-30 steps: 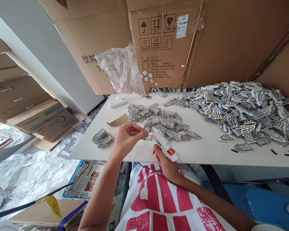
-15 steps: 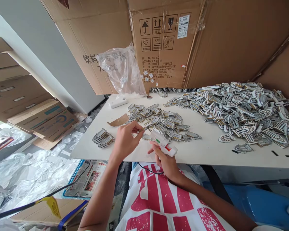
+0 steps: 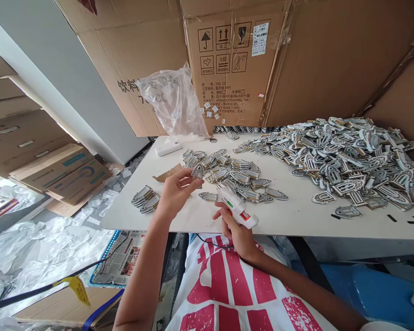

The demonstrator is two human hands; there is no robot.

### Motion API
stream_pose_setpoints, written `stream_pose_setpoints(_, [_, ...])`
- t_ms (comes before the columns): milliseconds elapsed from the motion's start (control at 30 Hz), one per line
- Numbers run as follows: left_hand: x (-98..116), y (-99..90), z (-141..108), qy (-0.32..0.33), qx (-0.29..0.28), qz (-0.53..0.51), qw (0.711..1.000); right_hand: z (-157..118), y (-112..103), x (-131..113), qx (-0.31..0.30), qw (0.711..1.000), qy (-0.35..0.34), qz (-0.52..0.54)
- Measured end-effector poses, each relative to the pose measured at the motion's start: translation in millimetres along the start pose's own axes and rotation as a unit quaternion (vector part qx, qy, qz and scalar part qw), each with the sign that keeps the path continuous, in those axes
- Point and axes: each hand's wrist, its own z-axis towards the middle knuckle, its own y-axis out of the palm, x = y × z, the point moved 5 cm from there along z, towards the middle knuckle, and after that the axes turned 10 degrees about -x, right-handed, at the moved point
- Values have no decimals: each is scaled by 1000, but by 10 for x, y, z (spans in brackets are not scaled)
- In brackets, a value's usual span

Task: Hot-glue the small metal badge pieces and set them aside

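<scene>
Between the thumb and fingers of my left hand (image 3: 177, 188) is a small pointed grey-and-white piece (image 3: 198, 171), raised above the table and turned upright. My right hand (image 3: 237, 230) is wrapped round a white glue gun (image 3: 237, 207) with a green label and a red part; its nozzle points up and left. Just beyond the gun lies a loose heap of similar pieces (image 3: 239, 177). One single piece (image 3: 209, 196) rests on the table left of the nozzle. A smaller stacked group (image 3: 145, 199) lies to the left of my left hand.
A large pile of such pieces (image 3: 352, 156) covers the table's right side. Cardboard boxes (image 3: 234, 87) wall the back, with a clear plastic bag (image 3: 174, 101) before them. A white box-like object (image 3: 168, 148) and brown cardboard scrap (image 3: 167, 174) lie left. Black strips (image 3: 392, 218) lie right.
My left hand has drawn slightly left and turned the piece upright, away from the glue gun's nozzle. My right hand and the glue gun have shifted very slightly.
</scene>
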Motion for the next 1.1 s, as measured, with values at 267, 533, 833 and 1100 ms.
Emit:
stream_pose_setpoints(267, [-8, 22, -11, 17, 11, -71, 997, -21, 3, -17, 5, 999, -25, -31])
stream_pose_setpoints(533, [-24, 58, -26, -28, 19, -40, 999, -18, 12, -43, 8, 999, -6, -31])
stream_pose_setpoints(833, [-26, 151, -31, -34, 9, -12, 999, -17, -3, -29, 16, 999, 17, -46])
stream_pose_setpoints(1100, [-7, 194, -76, -52, -1, -4, 999, -17, -7, -45, 22, 998, 27, -46])
